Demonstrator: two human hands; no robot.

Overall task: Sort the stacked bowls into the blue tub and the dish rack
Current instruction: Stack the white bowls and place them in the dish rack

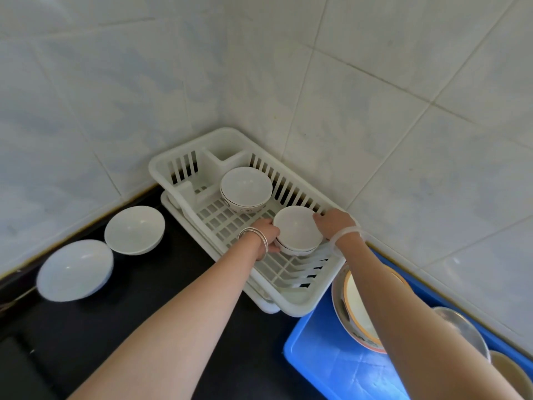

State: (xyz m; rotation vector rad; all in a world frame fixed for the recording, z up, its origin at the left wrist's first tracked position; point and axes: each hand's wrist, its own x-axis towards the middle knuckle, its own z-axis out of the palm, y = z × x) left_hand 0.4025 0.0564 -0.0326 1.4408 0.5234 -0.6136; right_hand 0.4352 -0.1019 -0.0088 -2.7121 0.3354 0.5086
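Inside dish rack point(291, 306): small bowl stack point(297, 230) clasped between left hand point(266, 235) and right hand point(336, 223).

Head-worn view, steeply down, close over the dish rack point(202, 166).

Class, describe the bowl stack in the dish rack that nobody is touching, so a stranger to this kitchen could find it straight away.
Start at the white dish rack in the tiled corner. Two stacks of small white bowls sit inside; take the patterned stack farther back, near the cutlery compartment. Unlike the held stack, gripped by the left hand and right hand, it stands free and shows a dark line pattern on its side.
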